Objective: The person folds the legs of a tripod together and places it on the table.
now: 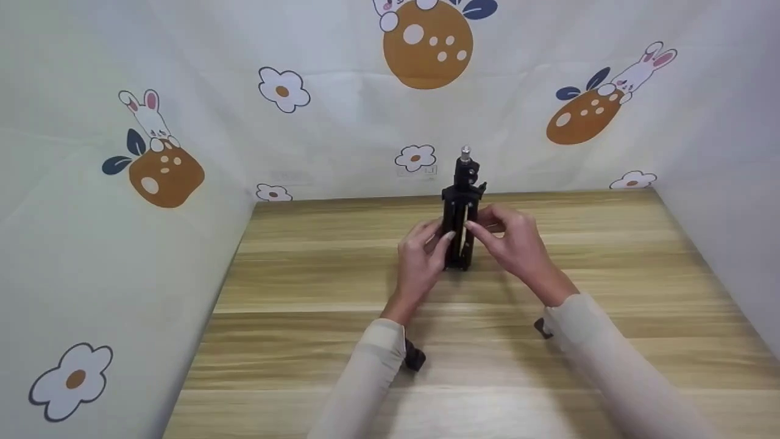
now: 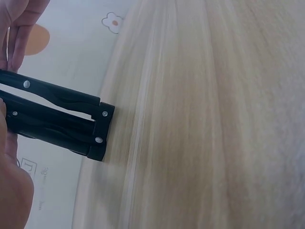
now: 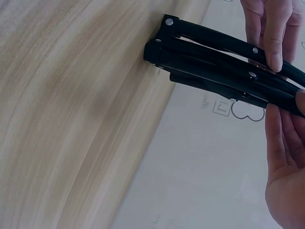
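Note:
A folded black tripod stand (image 1: 461, 201) with a silver stud on top stands upright toward the back of the table. My left hand (image 1: 420, 250) grips its left leg between thumb and fingers. From the other side, my right hand (image 1: 512, 238) pinches the right leg, the thumb on the near face. In the left wrist view the legs (image 2: 57, 114) show riveted joints and narrow gaps between the bars. The right wrist view has both hands on the folded legs (image 3: 214, 59), their lower ends close to the tabletop.
The wood-grain table (image 1: 292, 360) ends at a pale cloth backdrop (image 1: 341, 134) printed with flowers, rabbits and orange fruit, which also rises along both sides. Small black pieces (image 1: 414, 356) show at the cuffs of both pale sleeves.

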`<state>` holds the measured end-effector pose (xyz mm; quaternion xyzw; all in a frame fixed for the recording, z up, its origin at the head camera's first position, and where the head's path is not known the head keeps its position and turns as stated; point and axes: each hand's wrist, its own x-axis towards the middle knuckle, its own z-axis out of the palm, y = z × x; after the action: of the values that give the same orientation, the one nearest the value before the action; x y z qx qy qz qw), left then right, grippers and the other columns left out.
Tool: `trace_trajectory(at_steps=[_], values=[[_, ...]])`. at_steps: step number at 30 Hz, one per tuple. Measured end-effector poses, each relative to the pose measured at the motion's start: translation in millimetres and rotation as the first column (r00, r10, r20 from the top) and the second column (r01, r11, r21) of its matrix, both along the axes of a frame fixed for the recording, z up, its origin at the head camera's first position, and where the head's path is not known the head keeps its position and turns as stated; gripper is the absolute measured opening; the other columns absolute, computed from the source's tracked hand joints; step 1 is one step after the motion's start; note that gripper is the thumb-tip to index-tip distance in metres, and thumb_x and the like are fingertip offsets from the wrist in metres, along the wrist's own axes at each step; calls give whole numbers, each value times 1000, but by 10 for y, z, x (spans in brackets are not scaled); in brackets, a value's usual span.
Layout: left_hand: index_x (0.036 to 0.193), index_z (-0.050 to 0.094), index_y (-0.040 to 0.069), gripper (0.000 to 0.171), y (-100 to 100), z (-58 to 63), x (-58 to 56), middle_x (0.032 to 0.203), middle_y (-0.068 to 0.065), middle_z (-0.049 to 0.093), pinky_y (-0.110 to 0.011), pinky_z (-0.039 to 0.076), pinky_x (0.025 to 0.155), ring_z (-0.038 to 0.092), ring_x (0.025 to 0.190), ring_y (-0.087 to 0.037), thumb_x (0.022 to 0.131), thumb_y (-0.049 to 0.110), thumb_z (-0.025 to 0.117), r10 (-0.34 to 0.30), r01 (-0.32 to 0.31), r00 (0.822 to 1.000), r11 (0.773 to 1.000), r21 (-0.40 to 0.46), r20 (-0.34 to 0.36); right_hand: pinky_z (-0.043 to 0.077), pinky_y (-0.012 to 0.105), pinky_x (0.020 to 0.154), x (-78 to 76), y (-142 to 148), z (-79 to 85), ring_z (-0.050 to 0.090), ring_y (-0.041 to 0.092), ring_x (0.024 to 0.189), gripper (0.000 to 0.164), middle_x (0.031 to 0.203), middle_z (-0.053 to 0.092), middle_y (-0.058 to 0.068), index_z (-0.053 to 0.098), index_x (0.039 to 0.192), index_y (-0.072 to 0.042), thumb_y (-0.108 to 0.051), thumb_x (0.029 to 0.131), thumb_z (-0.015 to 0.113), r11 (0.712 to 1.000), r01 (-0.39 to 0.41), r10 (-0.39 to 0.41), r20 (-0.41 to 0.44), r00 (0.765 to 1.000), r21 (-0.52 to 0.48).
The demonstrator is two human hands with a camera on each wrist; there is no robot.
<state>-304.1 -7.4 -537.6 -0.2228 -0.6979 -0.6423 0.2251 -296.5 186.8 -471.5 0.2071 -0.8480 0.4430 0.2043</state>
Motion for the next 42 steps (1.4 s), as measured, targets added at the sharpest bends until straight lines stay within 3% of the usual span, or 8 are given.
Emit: trace_trajectory(at_steps=[10, 16, 24, 34, 38, 42], values=[[133, 72, -6, 31, -64, 58, -15, 124, -21, 71, -30, 60, 108, 74, 122, -27, 102, 0, 72, -69, 72, 994, 997, -34, 85, 71, 33, 78, 46, -15, -17, 82, 26, 85, 21, 93, 81, 12, 73, 95, 0, -19, 99, 82, 1000, -14, 14, 19, 1000, -2], [134, 72, -3, 31, -117, 92, -64, 124, -19, 72, -32, 61, 109, 73, 121, -27, 104, 2, 71, -88, 98, 991, 990, -103, 100, 71, 34, 75, 102, -69, -38, 83, 24, 83, 23, 93, 82, 11, 72, 95, -1, -21, 98, 83, 1000, -10, 10, 22, 1000, -10], [138, 71, 0, 32, -186, 116, -119, 132, -16, 73, -26, 60, 108, 69, 130, -24, 106, 2, 66, -142, 164, 978, 976, -141, 151, 71, 33, 74, 167, -158, -110, 83, 26, 83, 24, 94, 83, 14, 72, 96, 0, -21, 98, 83, 1000, 6, -6, -24, 1000, 16], [138, 72, 3, 30, -216, 113, -174, 131, -13, 75, -29, 60, 111, 69, 130, -21, 109, 6, 63, -160, 193, 975, 955, -227, 156, 70, 26, 74, 212, -215, -168, 83, 24, 84, 25, 93, 82, 12, 71, 98, -1, -23, 98, 82, 998, 27, -25, -41, 999, 53], [140, 71, 4, 32, -214, 96, -179, 133, -12, 74, -29, 59, 111, 69, 130, -22, 109, 6, 62, -170, 198, 975, 958, -206, 145, 70, 26, 78, 209, -215, -175, 83, 23, 87, 24, 97, 82, 12, 72, 102, 0, -22, 97, 83, 1000, -14, 15, -14, 1000, 14], [139, 71, 3, 32, -202, 75, -182, 132, -14, 74, -30, 59, 111, 70, 129, -24, 109, 3, 62, -174, 195, 976, 964, -178, 130, 70, 30, 84, 174, -139, -196, 82, 20, 94, 23, 104, 83, 7, 74, 111, -4, -21, 97, 83, 994, -103, 104, 33, 994, -34]])
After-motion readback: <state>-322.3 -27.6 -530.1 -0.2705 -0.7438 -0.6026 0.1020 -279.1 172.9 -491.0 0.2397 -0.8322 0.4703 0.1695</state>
